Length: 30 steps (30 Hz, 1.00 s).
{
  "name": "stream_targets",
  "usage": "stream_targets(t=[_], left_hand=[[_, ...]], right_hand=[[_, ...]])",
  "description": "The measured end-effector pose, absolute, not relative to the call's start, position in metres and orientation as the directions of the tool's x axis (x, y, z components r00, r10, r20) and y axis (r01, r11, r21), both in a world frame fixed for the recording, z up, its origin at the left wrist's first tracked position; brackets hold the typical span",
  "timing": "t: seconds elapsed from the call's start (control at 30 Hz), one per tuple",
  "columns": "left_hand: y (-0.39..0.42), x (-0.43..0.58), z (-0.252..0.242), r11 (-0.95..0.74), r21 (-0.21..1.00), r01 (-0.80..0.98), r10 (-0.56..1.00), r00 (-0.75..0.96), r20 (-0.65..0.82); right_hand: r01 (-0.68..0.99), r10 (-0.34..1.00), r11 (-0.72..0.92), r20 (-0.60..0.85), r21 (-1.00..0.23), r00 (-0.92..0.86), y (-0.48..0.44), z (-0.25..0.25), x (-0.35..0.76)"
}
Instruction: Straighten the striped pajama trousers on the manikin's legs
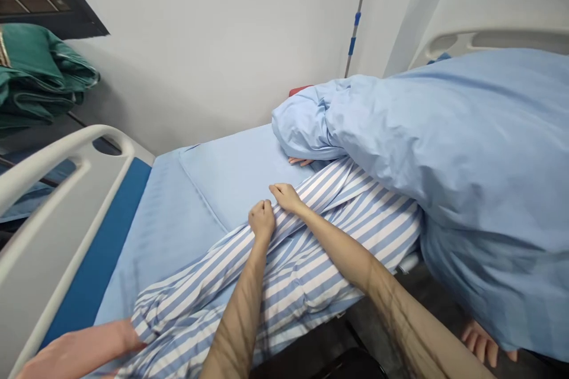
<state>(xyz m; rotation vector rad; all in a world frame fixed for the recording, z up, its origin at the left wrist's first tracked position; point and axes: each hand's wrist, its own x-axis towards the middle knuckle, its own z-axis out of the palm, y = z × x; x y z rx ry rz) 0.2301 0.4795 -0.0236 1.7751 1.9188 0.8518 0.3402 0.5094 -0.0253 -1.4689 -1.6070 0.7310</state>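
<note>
Blue-and-white striped cloth covers the legs of a figure lying on the bed, with a bare foot sticking out at the lower left. My left hand is closed in a fist on the striped cloth over the far leg, gripping it. Just to its right and slightly farther away, my right hand is also closed on the same cloth. The two hands are close together but apart. A light blue quilt is bunched over the figure's upper part at the right.
The bed's footboard stands at the left, beside folded green fabric. Fingers show under the quilt's far edge, and another hand hangs at the lower right. A thin pole stands by the wall.
</note>
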Motion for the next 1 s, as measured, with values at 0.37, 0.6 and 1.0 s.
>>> stream_targets(t=[0.37, 0.6, 1.0], left_hand=[[0.472, 0.229, -0.026, -0.009, 0.507, 0.862, 0.998, -0.020, 0.053], [0.474, 0.232, -0.028, 0.046, 0.507, 0.861, 0.996, -0.080, 0.045], [0.473, 0.232, -0.032, 0.043, 0.566, 0.824, 0.991, -0.105, 0.078]], right_hand=[[0.486, 0.983, 0.182, 0.166, -0.855, -0.075, 0.505, 0.016, 0.342], [0.457, 0.934, 0.335, 0.354, -0.824, -0.046, 0.503, 0.043, 0.371], [0.655, 0.959, 0.099, 0.249, -0.749, 0.139, 0.511, -0.018, 0.392]])
